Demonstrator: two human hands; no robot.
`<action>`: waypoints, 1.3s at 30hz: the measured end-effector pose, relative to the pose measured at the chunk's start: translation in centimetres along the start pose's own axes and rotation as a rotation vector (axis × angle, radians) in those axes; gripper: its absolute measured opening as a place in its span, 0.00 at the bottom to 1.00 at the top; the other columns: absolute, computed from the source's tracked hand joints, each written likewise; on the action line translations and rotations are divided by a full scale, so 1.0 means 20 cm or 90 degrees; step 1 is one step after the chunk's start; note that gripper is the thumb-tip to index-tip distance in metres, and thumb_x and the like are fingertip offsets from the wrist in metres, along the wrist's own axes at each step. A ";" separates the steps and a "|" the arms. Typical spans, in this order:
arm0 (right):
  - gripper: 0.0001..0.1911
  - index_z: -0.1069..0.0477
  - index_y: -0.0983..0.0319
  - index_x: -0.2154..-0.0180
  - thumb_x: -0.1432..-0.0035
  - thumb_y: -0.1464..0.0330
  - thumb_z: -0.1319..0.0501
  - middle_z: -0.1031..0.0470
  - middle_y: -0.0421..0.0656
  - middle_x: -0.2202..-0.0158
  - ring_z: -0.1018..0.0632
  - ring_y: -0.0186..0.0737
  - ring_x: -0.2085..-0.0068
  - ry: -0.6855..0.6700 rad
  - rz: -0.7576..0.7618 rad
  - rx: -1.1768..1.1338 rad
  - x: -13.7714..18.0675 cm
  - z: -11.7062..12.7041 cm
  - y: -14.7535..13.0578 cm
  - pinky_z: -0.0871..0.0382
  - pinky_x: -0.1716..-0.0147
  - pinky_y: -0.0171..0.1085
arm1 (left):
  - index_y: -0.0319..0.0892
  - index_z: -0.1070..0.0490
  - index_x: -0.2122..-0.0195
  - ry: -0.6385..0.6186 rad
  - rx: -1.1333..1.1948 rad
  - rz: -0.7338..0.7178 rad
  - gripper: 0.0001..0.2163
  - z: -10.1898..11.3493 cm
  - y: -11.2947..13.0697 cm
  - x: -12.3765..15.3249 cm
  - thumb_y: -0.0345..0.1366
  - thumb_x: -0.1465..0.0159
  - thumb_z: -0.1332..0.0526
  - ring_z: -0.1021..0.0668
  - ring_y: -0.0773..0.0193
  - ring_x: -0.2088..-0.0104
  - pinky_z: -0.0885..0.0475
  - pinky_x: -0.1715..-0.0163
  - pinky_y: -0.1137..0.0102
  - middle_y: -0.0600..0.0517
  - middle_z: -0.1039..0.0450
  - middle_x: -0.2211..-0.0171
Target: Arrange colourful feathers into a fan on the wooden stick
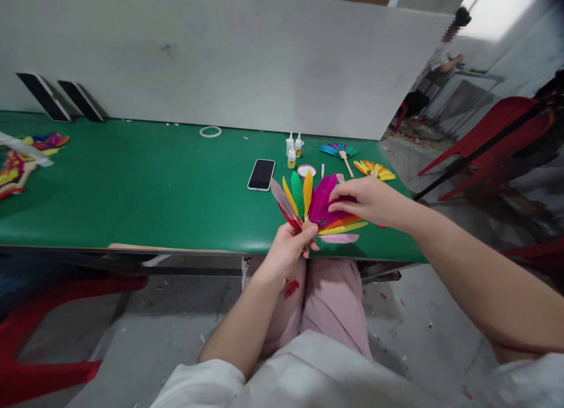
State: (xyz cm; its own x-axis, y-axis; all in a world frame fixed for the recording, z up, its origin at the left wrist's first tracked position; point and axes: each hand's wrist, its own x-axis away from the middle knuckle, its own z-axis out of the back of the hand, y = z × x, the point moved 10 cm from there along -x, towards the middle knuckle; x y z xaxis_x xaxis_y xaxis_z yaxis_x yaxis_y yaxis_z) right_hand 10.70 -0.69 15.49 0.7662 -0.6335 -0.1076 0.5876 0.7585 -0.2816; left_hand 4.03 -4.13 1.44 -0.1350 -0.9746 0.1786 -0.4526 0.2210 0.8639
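Note:
A fan of coloured feathers (pixel 308 205) on a small wooden stick sits at the near edge of the green table (pixel 132 185). My left hand (pixel 288 249) is closed round the fan's base, gripping the stick from below. My right hand (pixel 368 199) pinches the magenta and red feathers on the fan's right side. Grey, yellow, green and orange feathers spread to the left of my fingers. A small red feather (pixel 291 287) lies on my lap.
A black phone (pixel 261 174), three small glue bottles (pixel 293 147) and a round dish (pixel 306 171) stand behind the fan. Two finished feather fans (pixel 352 158) lie at the right. More feather pieces (pixel 22 158) lie far left. A white ring (pixel 210 132) lies near the back. Red chairs (pixel 484 138) stand right; another person sits far off.

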 end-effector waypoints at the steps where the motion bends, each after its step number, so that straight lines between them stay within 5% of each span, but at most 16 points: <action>1: 0.10 0.30 0.61 0.71 0.44 0.63 0.45 0.27 0.38 0.75 0.29 0.32 0.75 -0.005 -0.004 0.000 0.00 0.00 0.00 0.44 0.73 0.33 | 0.37 0.36 0.74 -0.001 -0.001 0.001 0.13 0.00 0.00 0.00 0.41 0.51 0.35 0.30 0.73 0.82 0.42 0.89 0.80 0.57 0.36 0.82; 29: 0.06 0.30 0.61 0.70 0.45 0.69 0.44 0.25 0.42 0.70 0.27 0.36 0.68 0.055 0.026 -0.029 0.06 0.01 -0.03 0.37 0.68 0.34 | 0.38 0.36 0.73 -0.013 0.046 0.049 0.14 -0.01 -0.03 0.00 0.41 0.53 0.34 0.31 0.74 0.83 0.44 0.89 0.80 0.58 0.37 0.82; 39: 0.06 0.37 0.60 0.70 0.49 0.66 0.41 0.29 0.39 0.71 0.29 0.34 0.70 0.072 -0.085 -0.236 0.06 -0.02 0.06 0.34 0.69 0.35 | 0.37 0.35 0.73 -0.017 -0.007 -0.017 0.12 -0.01 0.00 -0.01 0.41 0.49 0.36 0.31 0.73 0.82 0.42 0.88 0.79 0.56 0.35 0.82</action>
State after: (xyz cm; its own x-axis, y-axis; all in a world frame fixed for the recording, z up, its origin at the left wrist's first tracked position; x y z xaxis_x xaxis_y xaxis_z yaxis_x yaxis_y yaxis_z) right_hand 12.16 -0.67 14.61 0.6438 -0.7512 -0.1458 0.5306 0.5756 -0.6222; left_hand 4.21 -3.96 1.50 -0.1469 -0.9787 0.1432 -0.4462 0.1948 0.8735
